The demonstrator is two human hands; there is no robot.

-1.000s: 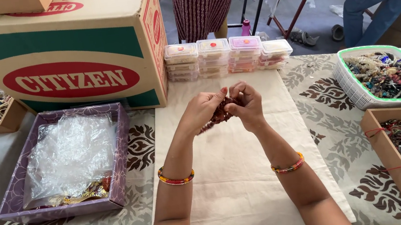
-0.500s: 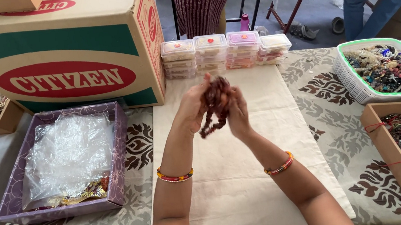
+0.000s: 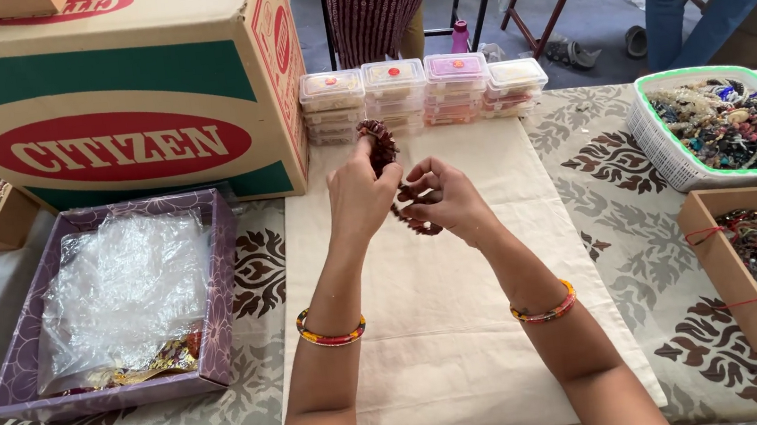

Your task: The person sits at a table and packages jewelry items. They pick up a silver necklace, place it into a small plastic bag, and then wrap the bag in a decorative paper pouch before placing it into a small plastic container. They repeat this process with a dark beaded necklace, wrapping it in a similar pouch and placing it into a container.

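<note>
So in the head view you've got a table under a patterned cloth [image 3: 657,238], with a plain cream cloth [image 3: 449,328] laid down the middle. Behind it there's a tiled floor with chair legs and 2 people standing around. The edges are pretty crowded: a big cardboard box [image 3: 109,101] at the back left, a purple tray [image 3: 226,287] with crinkly plastic on the left, 4 stacks of small clear boxes [image 3: 427,93] at the far end of the cream cloth, and a white basket [image 3: 650,139] plus a brown box [image 3: 727,268] of beads on the right. The near half of the cream cloth is your free room. Both forearms reach forward, hands raised above the cloth. Your left hand [image 3: 360,196] pinches the top of a dark red bead string [image 3: 380,146], and your right hand [image 3: 453,199] has its fingers curled round the lower loop
</note>
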